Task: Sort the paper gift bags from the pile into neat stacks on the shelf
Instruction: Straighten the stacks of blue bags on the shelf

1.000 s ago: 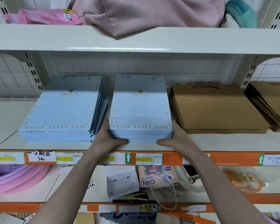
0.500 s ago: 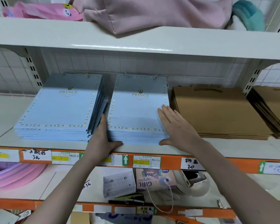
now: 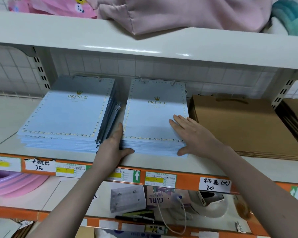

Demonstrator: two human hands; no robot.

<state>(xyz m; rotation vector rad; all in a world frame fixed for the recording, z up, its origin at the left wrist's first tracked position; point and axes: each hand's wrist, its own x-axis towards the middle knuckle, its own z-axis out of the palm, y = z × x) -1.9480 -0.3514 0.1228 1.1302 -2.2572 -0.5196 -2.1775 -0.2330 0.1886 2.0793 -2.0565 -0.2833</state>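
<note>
Bags in the right blue stack [image 3: 155, 121] are being squared: left hand [image 3: 113, 148] flat against its side, right hand [image 3: 191, 134] flat on top; next, probably, align the front edge.

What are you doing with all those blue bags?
A person is tidying flat paper gift bags on a shelf. The left hand presses against the left side of the right blue stack, with the thumb along its front edge. The right hand lies flat on top of that stack, thumb at the front corner. Another blue stack sits just to the left, its edges a bit uneven. Brown bags are stacked to the right.
</note>
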